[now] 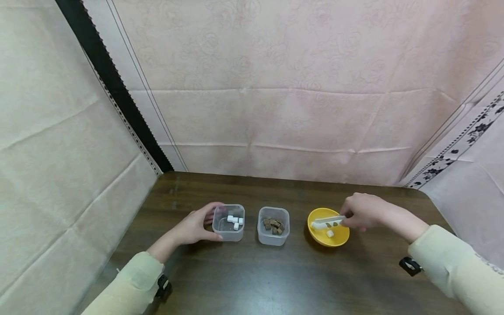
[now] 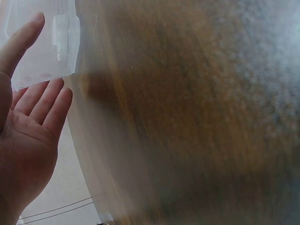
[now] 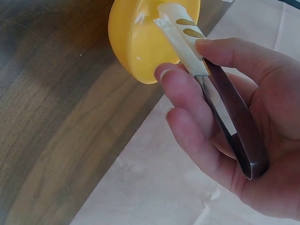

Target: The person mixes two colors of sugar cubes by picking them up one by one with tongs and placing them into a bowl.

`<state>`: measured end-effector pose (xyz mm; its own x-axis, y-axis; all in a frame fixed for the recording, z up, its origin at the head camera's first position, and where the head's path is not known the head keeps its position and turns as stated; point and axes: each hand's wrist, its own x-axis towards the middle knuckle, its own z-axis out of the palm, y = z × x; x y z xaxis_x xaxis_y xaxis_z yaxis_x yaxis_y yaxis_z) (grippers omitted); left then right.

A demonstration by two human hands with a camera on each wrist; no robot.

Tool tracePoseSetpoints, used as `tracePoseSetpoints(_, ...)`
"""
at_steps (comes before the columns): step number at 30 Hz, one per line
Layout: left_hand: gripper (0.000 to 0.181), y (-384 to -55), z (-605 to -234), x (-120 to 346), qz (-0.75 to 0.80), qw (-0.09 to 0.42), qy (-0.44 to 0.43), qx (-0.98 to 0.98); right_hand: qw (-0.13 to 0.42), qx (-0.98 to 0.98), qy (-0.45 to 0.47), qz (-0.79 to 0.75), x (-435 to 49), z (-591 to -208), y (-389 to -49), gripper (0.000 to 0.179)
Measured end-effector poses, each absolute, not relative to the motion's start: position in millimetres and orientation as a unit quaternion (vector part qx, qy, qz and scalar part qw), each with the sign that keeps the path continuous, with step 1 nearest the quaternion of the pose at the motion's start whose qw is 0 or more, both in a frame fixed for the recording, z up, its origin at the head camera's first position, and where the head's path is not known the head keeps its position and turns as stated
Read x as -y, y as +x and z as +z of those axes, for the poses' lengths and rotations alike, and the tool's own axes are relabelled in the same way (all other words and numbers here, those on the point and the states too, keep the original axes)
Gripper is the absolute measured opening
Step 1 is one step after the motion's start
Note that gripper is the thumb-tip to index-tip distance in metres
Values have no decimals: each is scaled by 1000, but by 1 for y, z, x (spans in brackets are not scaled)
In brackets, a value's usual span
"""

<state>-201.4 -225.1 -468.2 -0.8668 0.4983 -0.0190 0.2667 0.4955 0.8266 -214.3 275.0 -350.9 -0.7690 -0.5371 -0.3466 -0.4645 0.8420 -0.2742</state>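
A clear plastic box [image 1: 228, 236] with several white cubes [image 1: 235, 220] inside stands on the table. My left hand [image 1: 197, 225] holds it from the left side, thumb at the front and fingers at the back. In the left wrist view, thumb and fingertips lie against the box [image 2: 37, 63]. My right hand [image 1: 364, 211] grips small tongs [image 3: 236, 110] with dark handles and pale slotted ends. Those ends are over the yellow bowl [image 1: 341, 237], where a white cube [image 1: 330, 233] lies. Whether the tips pinch a cube, I cannot tell.
Between the hands stands a second clear box [image 1: 273, 240] holding several brown cubes [image 1: 273, 226]. The brown wooden table [image 1: 252, 280] ends at a pale patterned cloth [image 1: 275, 131] behind, with more cloth at both sides.
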Motion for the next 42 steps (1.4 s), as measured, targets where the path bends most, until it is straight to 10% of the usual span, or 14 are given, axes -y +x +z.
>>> tracePoseSetpoints(20,90,-202,-468,225,455,136,220,-852,175,-933,-292,-120,-277,-317,-209,13)
tracePoseSetpoints(42,87,-198,-466,225,456,126,234,-849,115,-899,-401,-135,-169,-292,-212,4)
